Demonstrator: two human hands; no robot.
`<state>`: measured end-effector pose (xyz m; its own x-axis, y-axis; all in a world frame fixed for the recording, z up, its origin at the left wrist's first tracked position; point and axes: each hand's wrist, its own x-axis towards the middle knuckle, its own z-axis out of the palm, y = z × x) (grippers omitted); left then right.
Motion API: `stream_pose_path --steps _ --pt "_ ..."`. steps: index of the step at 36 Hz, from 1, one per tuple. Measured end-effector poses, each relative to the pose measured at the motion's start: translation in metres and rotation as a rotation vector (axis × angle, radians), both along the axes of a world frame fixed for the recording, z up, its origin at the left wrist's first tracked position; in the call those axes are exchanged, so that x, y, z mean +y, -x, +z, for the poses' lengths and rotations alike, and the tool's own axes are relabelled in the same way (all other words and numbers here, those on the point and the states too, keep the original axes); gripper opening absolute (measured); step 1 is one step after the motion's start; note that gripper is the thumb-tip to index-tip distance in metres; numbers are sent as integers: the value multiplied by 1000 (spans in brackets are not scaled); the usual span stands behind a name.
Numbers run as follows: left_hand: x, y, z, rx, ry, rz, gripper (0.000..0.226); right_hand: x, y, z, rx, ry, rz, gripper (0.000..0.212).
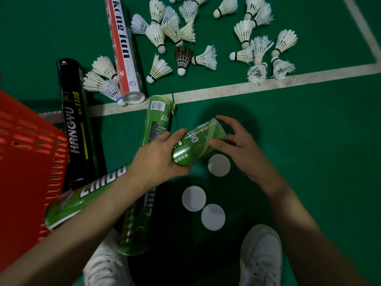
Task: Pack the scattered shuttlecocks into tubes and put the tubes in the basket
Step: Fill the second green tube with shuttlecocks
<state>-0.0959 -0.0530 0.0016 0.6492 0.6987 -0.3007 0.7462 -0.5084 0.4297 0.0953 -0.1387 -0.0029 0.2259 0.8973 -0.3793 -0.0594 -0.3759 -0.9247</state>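
Left hand [158, 159] and right hand [237, 145] both grip the green tube [198, 145]; its mouth is hidden

A single head-worn wide-angle view looks steeply down along the person's own forearms, close over the left hand [158, 155] and right hand [241, 147], which meet on a green tube [198, 145] near the middle of the frame. It faces forward across the green floor [319, 145]: beyond the hands scattered shuttlecocks [175, 32] reach the top edge, nearer than the hands white shoes [261, 254] meet the bottom edge, and left of the hands a red basket [24, 162] is cut off
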Motion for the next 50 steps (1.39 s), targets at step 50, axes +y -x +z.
stream_pose_path --steps 50 --pt "-5 3 -4 200 97 68 94 -15 -7 -95 -663 378 -53 69"
